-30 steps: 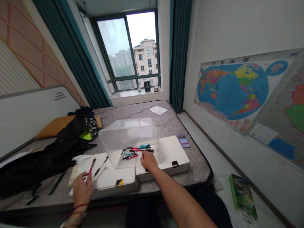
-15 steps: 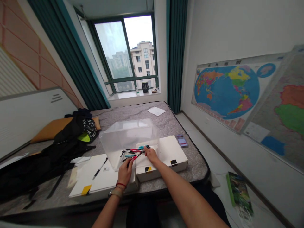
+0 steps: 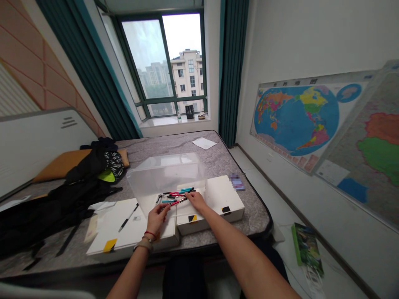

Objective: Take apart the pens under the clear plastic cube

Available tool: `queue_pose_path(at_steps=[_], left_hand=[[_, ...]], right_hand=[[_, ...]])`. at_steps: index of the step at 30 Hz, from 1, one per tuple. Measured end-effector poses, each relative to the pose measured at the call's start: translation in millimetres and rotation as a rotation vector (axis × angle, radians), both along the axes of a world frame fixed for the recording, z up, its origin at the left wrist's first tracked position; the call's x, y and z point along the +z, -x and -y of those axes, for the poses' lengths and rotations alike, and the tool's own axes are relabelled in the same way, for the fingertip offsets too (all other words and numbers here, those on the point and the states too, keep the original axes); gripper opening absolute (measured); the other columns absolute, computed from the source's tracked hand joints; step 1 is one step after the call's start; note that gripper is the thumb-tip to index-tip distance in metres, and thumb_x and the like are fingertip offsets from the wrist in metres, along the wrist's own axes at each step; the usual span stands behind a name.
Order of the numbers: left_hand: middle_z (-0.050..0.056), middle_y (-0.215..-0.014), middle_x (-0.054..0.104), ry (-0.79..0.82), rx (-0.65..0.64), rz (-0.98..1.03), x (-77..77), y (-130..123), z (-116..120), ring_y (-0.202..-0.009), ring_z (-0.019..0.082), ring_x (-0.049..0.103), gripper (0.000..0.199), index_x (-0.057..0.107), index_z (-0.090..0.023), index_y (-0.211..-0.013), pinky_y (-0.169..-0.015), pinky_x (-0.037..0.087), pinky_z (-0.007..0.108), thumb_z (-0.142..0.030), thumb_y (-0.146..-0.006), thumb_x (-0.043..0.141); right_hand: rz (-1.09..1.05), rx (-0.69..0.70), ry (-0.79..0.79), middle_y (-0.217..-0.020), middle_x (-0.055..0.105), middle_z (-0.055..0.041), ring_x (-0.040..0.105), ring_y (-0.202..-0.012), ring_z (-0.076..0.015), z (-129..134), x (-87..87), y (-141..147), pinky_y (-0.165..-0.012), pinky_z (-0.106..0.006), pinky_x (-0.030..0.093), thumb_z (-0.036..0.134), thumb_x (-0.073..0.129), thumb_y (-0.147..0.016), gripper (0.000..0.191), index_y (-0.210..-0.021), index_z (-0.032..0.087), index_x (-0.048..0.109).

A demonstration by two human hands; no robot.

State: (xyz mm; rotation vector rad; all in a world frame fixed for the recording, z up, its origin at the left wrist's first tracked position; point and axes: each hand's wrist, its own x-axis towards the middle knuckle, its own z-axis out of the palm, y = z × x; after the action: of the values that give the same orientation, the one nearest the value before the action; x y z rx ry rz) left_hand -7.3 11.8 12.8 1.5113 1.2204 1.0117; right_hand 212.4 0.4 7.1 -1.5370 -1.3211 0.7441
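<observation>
A red pen (image 3: 177, 202) with a dark tip spans the gap between my two hands, lying almost level. My left hand (image 3: 158, 216) is closed at its left end, fingertips pinched together. At the other end, my right hand (image 3: 196, 201) has thumb and fingers closed by the tip; the exact grip is partly hidden. Just behind the hands, several red, blue and black pens (image 3: 179, 192) lie in a loose pile in the mouth of a clear plastic bin (image 3: 168, 171) tipped on its side. A single black-and-white pen (image 3: 128, 218) rests on the left white box (image 3: 109, 227).
A second white box (image 3: 225, 192) with yellow-and-black tape sits under the bin's right side. Both boxes stand on a grey mattress (image 3: 255, 222). Dark clothing and a bag (image 3: 84, 182) cover the left. A paper sheet (image 3: 204, 143) lies farther back, and a pixelated item (image 3: 237, 182) right.
My left hand has shifted slightly left and its fingers have straightened along the pen's end. The red pen now lies flatter than before. My right hand stays near the pile.
</observation>
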Motion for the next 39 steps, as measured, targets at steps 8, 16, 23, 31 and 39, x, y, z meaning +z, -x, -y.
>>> queue_pose_path(at_steps=[8,16,23,31,39], left_hand=[[0.005,-0.080,0.068,0.051,-0.028,0.127,4.5,-2.0,7.6,-0.048,0.007,0.049,0.055,0.065,-0.013,-0.097,-0.043,0.041,0.019,-0.059,-0.066,0.069],[-0.002,-0.053,0.055,0.031,0.004,0.103,0.1,-1.3,5.6,-0.040,0.006,0.042,0.051,0.061,-0.014,-0.072,-0.038,0.035,0.018,-0.064,-0.075,0.057],[-0.002,-0.058,0.060,0.046,-0.007,0.080,-0.5,-1.4,6.4,-0.040,0.006,0.042,0.055,0.066,-0.014,-0.099,-0.036,0.033,0.017,-0.061,-0.070,0.065],[0.007,-0.082,0.068,0.044,-0.051,0.135,3.8,-5.2,10.1,-0.047,0.007,0.048,0.054,0.065,-0.013,-0.098,-0.040,0.037,0.018,-0.060,-0.071,0.063],[-0.002,-0.046,0.049,0.008,0.024,0.028,-0.6,-3.1,8.4,-0.040,0.009,0.041,0.054,0.058,-0.016,-0.059,-0.040,0.030,0.021,-0.065,-0.079,0.049]], right_hand=[[0.009,-0.036,-0.004,-0.054,0.043,0.0037,0.038,-0.056,-0.0119,-3.0,-4.3,-0.7,-0.053,-0.022,0.025,0.055,0.040,-0.087,0.049,-0.060,0.017,0.056],[-0.016,-0.010,-0.027,-0.058,0.051,0.0019,0.043,-0.058,-0.0125,-3.4,-6.2,-0.9,-0.054,-0.023,0.027,0.053,0.043,-0.086,0.046,-0.060,0.017,0.056],[-0.004,-0.006,-0.049,-0.058,0.051,0.0018,0.043,-0.058,-0.0128,-3.4,-6.0,-1.1,-0.055,-0.023,0.027,0.053,0.042,-0.086,0.046,-0.060,0.017,0.055],[-0.010,0.003,-0.039,-0.057,0.050,0.0018,0.043,-0.058,-0.0133,-3.6,-4.8,-1.3,-0.055,-0.023,0.028,0.056,0.042,-0.085,0.046,-0.060,0.018,0.051],[-0.066,0.014,-0.045,-0.061,0.053,0.0011,0.047,-0.060,-0.0136,2.1,1.5,0.2,-0.058,-0.023,0.034,0.052,0.046,-0.084,0.040,-0.062,0.018,0.051]])
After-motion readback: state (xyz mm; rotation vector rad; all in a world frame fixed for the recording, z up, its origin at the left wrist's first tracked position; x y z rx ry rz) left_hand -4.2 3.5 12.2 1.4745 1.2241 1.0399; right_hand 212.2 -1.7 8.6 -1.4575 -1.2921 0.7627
